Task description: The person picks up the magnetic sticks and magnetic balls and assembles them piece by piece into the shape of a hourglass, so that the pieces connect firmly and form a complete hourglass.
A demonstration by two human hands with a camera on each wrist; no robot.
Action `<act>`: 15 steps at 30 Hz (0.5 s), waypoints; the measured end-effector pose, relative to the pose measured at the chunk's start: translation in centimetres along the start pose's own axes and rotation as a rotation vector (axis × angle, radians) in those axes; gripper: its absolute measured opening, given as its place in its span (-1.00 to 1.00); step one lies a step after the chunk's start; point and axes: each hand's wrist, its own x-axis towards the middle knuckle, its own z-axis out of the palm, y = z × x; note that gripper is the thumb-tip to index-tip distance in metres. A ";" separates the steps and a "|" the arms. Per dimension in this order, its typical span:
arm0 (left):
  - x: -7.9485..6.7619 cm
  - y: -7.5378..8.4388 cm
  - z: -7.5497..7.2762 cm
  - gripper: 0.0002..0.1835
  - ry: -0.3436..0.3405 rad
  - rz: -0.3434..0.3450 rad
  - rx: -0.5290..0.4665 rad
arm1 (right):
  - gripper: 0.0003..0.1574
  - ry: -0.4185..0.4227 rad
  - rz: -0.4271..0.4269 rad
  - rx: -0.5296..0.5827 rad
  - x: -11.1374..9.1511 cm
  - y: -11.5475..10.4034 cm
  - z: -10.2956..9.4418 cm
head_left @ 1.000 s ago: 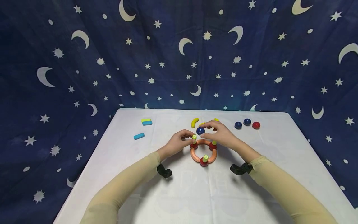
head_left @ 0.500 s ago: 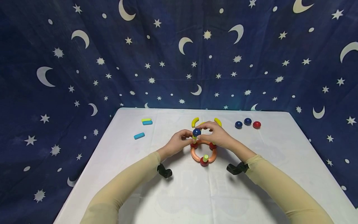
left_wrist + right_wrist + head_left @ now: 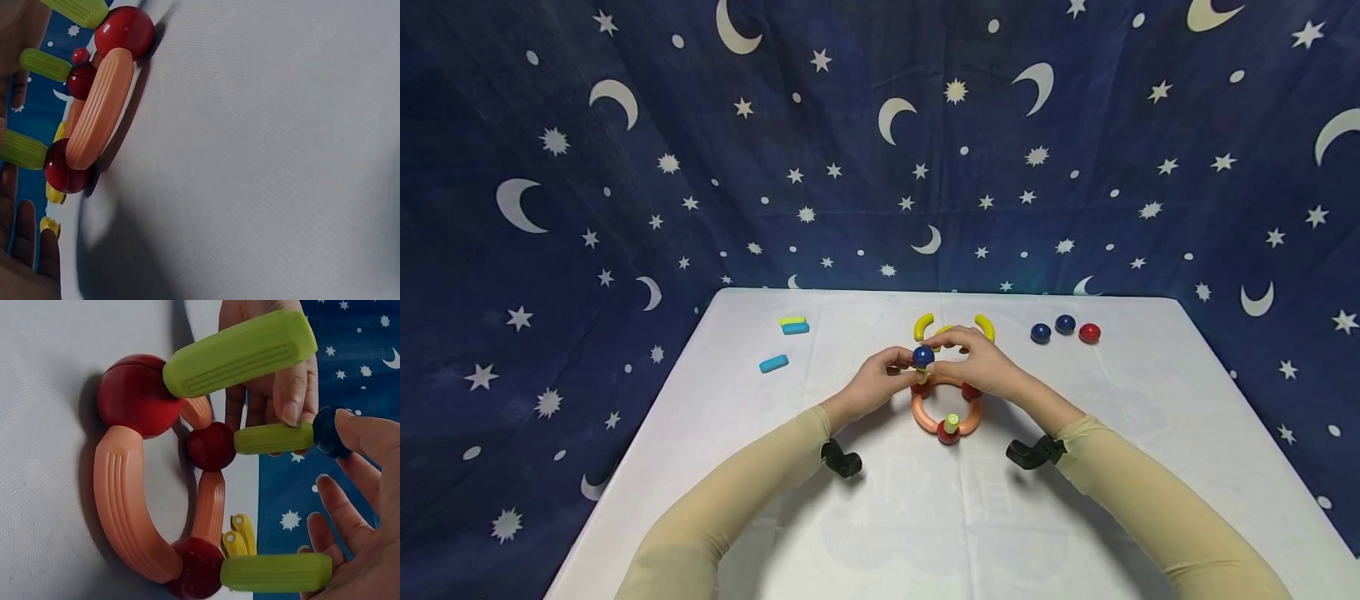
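A ring of orange curved rods (image 3: 922, 415) and red balls (image 3: 139, 395) lies on the table, with green sticks (image 3: 240, 353) standing up from the balls. My left hand (image 3: 880, 381) pinches the far-left green stick (image 3: 275, 438) between thumb and fingers. On top of that stick sits a dark blue ball (image 3: 331, 432), touching its end. My right hand (image 3: 983, 363) holds this ball between thumb and fingertips. The near green stick (image 3: 952, 422) stands untouched, while the far-right stick is hidden behind my right hand in the head view. Part of the ring (image 3: 100, 109) shows in the left wrist view.
Yellow curved rods (image 3: 985, 326) lie just beyond the hands. At the back right are two blue balls (image 3: 1065, 324) and a red ball (image 3: 1090, 333). Blue sticks (image 3: 773, 363) and a yellow-green stick (image 3: 792, 320) lie to the left. A starry cloth (image 3: 850, 150) hangs behind the white table (image 3: 880, 525).
My right hand has moved left with the blue ball, from beside the far-left green stick onto its top. The left hand has stayed in place on the stick.
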 end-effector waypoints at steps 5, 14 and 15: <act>0.1 0.1 0.0 -0.69 -0.002 0.003 0.011 | -0.42 0.031 0.015 -0.026 -0.7 0.8 -1.2; -0.1 0.3 0.0 -0.72 0.014 0.013 0.030 | -0.41 0.124 0.115 -0.041 -3.3 3.6 -3.3; -0.1 0.4 0.0 -0.72 0.015 0.016 0.031 | -0.40 0.119 0.119 -0.037 -3.6 4.0 -3.3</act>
